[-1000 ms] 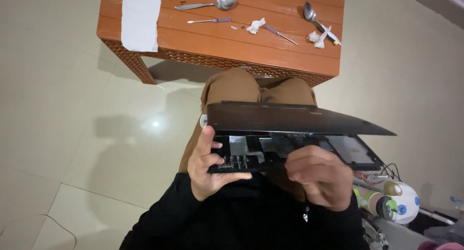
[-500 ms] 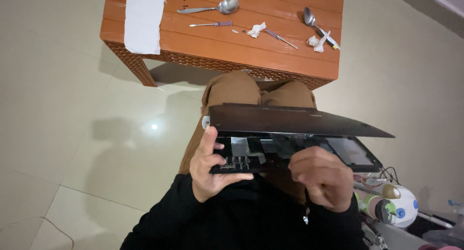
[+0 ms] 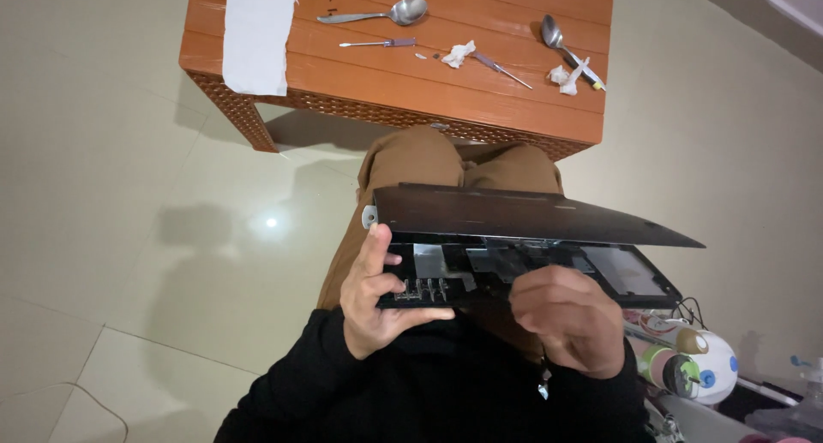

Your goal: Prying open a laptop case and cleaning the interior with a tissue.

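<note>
— What am I holding?
— A black laptop (image 3: 514, 246), opened up, its flat dark cover panel lifted at twelve o'clock above the exposed base.
— And its pose?
— Tilted over my lap, metal parts showing inside, its right end reaching toward three o'clock.

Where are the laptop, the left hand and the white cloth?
laptop (image 3: 514, 213): head view, dark top panel.
left hand (image 3: 375, 306): head view, palm at the laptop's left edge.
white cloth (image 3: 257, 32): head view, middle, on the table.

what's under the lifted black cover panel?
Under the black cover panel lies the open device base: metal plates and a row of small connectors near the left hand. The right hand covers the middle; the back edge is hidden by the panel.
</note>
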